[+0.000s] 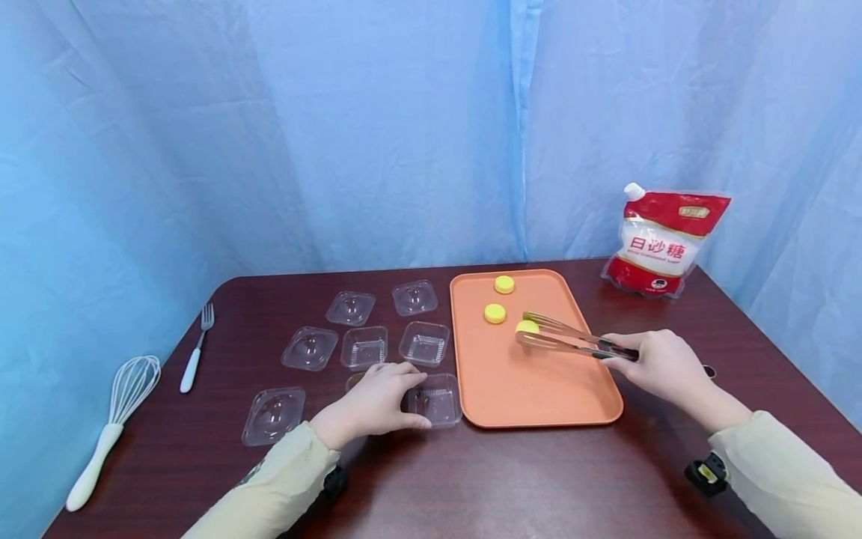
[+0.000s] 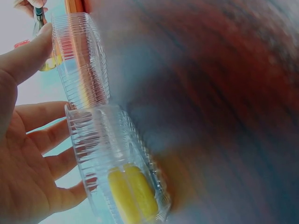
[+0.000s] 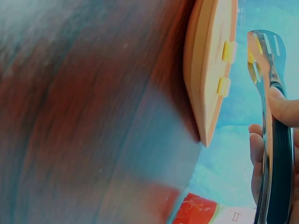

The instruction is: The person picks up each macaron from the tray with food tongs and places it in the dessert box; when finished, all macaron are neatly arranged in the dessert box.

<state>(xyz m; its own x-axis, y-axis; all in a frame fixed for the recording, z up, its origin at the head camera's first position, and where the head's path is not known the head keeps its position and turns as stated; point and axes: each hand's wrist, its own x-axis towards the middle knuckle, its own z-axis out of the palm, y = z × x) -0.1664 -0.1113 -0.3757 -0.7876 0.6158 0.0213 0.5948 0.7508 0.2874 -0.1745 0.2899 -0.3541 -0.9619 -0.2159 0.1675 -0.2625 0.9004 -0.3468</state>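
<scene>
Table (image 1: 539, 479), curtain (image 1: 404, 135). Right hand (image 1: 661, 367): gripping tongs (image 1: 567, 346), yellow piece (image 1: 528, 326) between. Left hand (image 1: 373, 400): fingers spread at tub (image 1: 439, 404). Likely transfer step; next needs steady carry.

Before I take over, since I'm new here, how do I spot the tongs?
On the dark table, find the orange tray. Over its right side, in the right hand, are the tongs: long and metallic, unlike the small round yellow pieces.
</scene>
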